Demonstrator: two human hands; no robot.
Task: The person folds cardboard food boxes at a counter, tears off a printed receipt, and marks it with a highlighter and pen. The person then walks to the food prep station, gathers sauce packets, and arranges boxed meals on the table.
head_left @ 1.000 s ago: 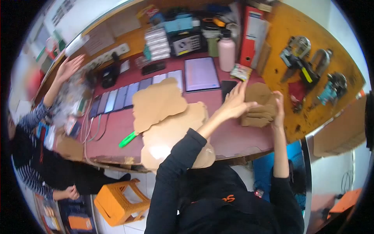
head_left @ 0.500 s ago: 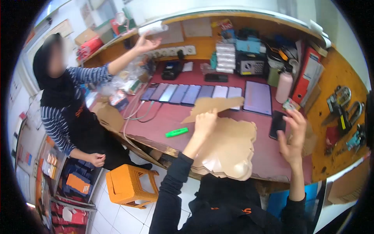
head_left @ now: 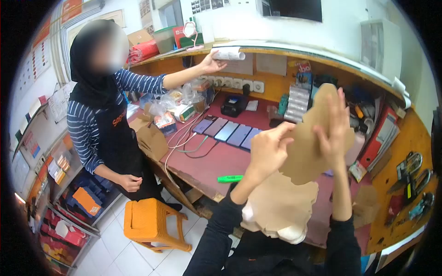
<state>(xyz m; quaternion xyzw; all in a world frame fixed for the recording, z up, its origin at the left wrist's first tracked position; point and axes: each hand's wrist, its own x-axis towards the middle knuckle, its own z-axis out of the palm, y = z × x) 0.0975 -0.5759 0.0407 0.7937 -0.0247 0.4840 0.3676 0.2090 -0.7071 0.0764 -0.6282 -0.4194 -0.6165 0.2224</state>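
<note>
My left hand (head_left: pixel 270 152) pinches the left edge of a brown flat cut-out cardboard sheet (head_left: pixel 304 152) and holds it raised above the table. My right hand (head_left: pixel 335 131) lies with its fingers stretched along the right side of the same sheet, touching it. Below, near the table's front edge, lies a stack of similar cut cardboard sheets (head_left: pixel 281 202), some with pale undersides. A green highlighter (head_left: pixel 229 178) lies to the left of the stack. Behind the raised sheet, part of the row of phones (head_left: pixel 225 132) is hidden.
At the left stands a person (head_left: pixel 103 106) holding a white paper roll (head_left: pixel 229 54) at the shelf. An orange stool (head_left: pixel 149 225) is on the floor. Charging cables (head_left: pixel 182 142) cross the table. Red binders (head_left: pixel 382 135) and padlocks (head_left: pixel 410 170) are at the right.
My left hand has lifted the cardboard sheet upright and to the right. My right hand has come over from beside the black phone to touch it. The view has turned left.
</note>
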